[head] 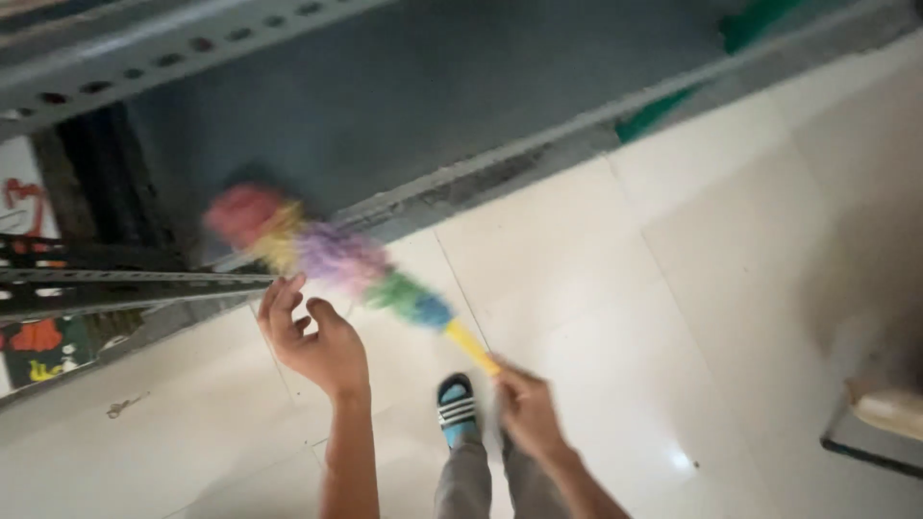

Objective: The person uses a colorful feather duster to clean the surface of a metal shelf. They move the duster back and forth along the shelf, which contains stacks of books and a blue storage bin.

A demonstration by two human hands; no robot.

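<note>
My right hand (527, 411) grips the yellow handle of a rainbow-coloured feather duster (327, 255). The fluffy head, blurred by motion, runs red, yellow, purple, green and blue and lies against the lower edge of a grey metal shelf (385, 96). Just below the duster head hovers my left hand (312, 341), its fingers spread and curled, holding nothing. Between my arms my foot in a blue and black slide sandal (458, 408) stands on the pale tiled floor.
A slotted grey metal shelving frame (135, 279) juts out at the left, with colourful packages (38, 341) beneath it. Something green (663, 108) lies by the shelf base at the upper right. A dark-framed object (880, 418) sits at the right edge.
</note>
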